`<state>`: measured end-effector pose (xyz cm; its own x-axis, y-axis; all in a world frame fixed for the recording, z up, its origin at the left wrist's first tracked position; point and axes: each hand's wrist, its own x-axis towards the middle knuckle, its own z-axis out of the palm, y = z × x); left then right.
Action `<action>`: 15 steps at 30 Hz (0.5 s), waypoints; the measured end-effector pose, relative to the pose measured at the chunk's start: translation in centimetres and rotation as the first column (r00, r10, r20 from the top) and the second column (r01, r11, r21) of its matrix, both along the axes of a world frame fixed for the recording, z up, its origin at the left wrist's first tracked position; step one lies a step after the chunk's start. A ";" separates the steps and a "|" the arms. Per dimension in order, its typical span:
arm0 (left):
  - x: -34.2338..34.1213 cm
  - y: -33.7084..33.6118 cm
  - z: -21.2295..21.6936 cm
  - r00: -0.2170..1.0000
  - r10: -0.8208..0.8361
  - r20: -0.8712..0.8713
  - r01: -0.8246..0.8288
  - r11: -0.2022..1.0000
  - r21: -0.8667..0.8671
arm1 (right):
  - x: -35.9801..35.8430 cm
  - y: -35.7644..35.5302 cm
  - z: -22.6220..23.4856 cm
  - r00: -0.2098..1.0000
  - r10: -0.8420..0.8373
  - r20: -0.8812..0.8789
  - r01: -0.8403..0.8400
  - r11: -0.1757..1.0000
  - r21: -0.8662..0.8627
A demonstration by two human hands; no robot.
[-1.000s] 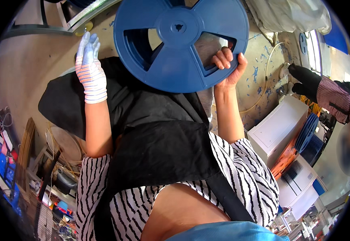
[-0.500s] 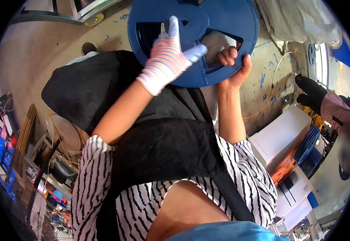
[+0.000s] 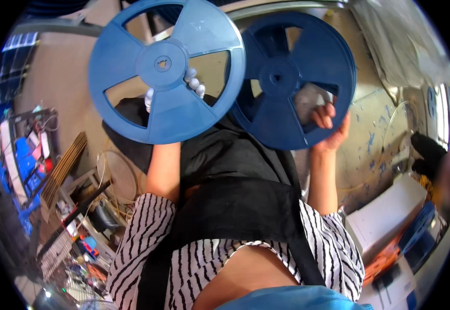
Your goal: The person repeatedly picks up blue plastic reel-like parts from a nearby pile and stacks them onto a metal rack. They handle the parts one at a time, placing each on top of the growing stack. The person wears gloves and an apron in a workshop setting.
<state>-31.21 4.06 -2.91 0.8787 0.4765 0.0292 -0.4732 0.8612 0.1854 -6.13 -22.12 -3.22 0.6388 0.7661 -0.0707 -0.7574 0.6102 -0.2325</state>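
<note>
A light blue reel flange (image 3: 176, 111), a round plate with wedge-shaped openings and a small keyed centre hole, is held up at the left. Behind it is my left hand (image 3: 194, 83) in a pale knit glove; its curled fingertips show through two openings, around a spoke of the plate. Just right of it and partly covered by it, a darker blue reel (image 3: 279, 121) is in my bare right hand (image 3: 336, 138). The right fingers bend through one of its openings, with the thumb at the rim.
A white plastic sheet (image 3: 387, 44) hangs at the far right. White boxes (image 3: 387, 214) and another blue reel (image 3: 417, 226) stand at the right. On the left are a rack with blue bins (image 3: 24, 157) and a round stool (image 3: 119, 175). Blue scraps litter the floor.
My left hand, earlier in front of the reel, is now behind a separate light blue flange at the left. The darker reel and my right hand appear lower and further right.
</note>
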 end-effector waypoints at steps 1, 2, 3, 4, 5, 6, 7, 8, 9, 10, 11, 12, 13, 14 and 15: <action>-0.6 0.2 -0.5 0.998 -0.016 0.058 0.015 1.000 0.017 | 0.2 -0.2 -0.2 1.000 0.011 -0.010 -0.011 0.999 0.037; -1.0 0.4 -0.8 0.992 -0.033 0.120 0.030 0.999 0.027 | 0.0 0.0 0.0 1.000 -0.006 -0.008 0.006 1.000 0.020; -1.1 1.1 -1.1 0.981 -0.075 0.180 0.056 0.992 0.110 | 0.0 0.1 0.0 1.000 0.008 -0.011 -0.008 0.999 0.040; -1.1 1.2 -1.2 0.978 -0.082 0.191 0.064 0.993 0.097 | 0.1 0.1 0.0 1.000 0.026 -0.009 -0.026 0.998 0.055; -0.8 1.2 -1.3 0.973 -0.096 0.210 0.080 0.993 0.085 | 0.4 -0.1 -0.2 1.000 0.031 0.001 -0.032 0.997 0.067; -0.6 1.0 -1.3 0.967 -0.111 0.229 0.096 0.993 0.073 | 0.4 -0.3 -0.4 0.999 0.035 0.011 -0.036 0.996 0.080; -0.7 0.5 -1.4 0.973 -0.049 0.225 0.045 0.999 0.021 | 0.4 -0.3 -0.1 0.999 0.037 0.007 -0.037 0.996 0.086; -0.7 0.0 -1.5 0.975 0.014 0.220 -0.008 1.000 -0.026 | 0.5 -0.3 0.1 0.999 0.032 0.013 -0.033 0.996 0.077; -0.5 0.1 -1.5 0.968 -0.018 0.252 0.033 0.998 -0.054 | 0.5 -0.3 0.0 1.000 0.031 -0.001 -0.031 0.996 0.086; -0.4 0.3 -1.6 0.961 -0.070 0.269 0.098 0.991 -0.095 | 0.6 -0.5 0.0 1.000 0.024 -0.011 -0.022 0.996 0.092; -0.3 0.5 -1.6 0.951 -0.120 0.285 0.164 0.977 -0.135 | 0.7 -0.5 0.1 1.000 0.021 -0.011 -0.020 0.996 0.087; -0.4 0.6 -1.5 0.966 -0.095 0.239 0.121 0.988 -0.097 | 0.7 -0.4 0.2 1.000 0.015 -0.010 -0.014 0.996 0.083; -0.1 0.1 -1.2 0.978 -0.071 0.195 0.086 0.994 -0.071 | 0.9 -0.9 0.5 1.000 0.000 -0.009 0.000 0.998 0.065; 0.4 -0.1 -0.8 0.987 -0.051 0.151 0.058 0.997 -0.043 | 1.0 -1.1 0.5 1.000 0.001 -0.028 0.000 0.998 0.061; 0.5 0.5 -0.2 0.975 -0.090 0.203 0.075 0.994 0.080 | 1.1 -0.7 0.4 0.999 -0.002 -0.048 0.005 0.998 0.058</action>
<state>-30.66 4.60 -3.10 0.8863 0.3929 0.2450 -0.4356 0.8869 0.1537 -5.04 -22.83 -2.85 0.6385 0.7675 -0.0569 -0.7646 0.6243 -0.1601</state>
